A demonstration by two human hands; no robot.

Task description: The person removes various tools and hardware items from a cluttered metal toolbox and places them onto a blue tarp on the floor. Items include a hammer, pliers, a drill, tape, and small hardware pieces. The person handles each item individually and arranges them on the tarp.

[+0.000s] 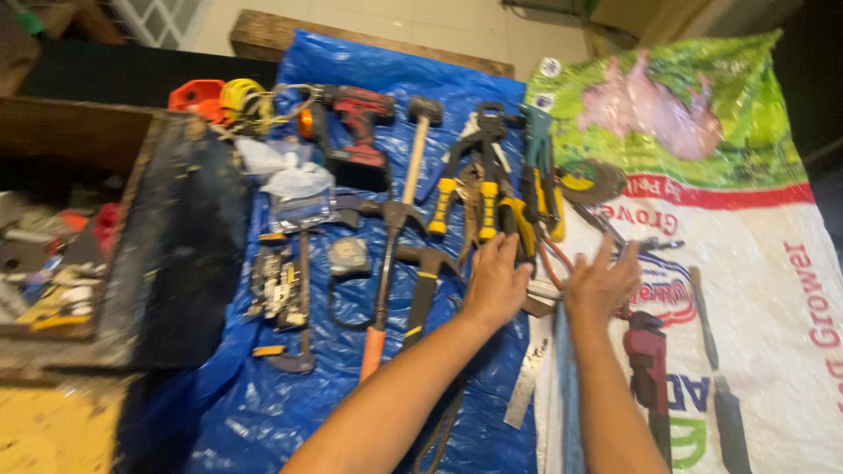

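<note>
We see two hands over the tools: our left hand (497, 279) rests flat, fingers spread, touching the yellow-handled pliers (486, 189) on the blue tarp (263, 412); our right hand (602, 283) lies open, grasping nothing, beside one red pipe wrench (647, 355). We count two hammers (413, 162), one red drill (358, 123).

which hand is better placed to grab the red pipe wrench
Right. The right hand rests just above the red pipe wrench on the printed sack; the left hand lies farther off, over the blue tarp.
</note>
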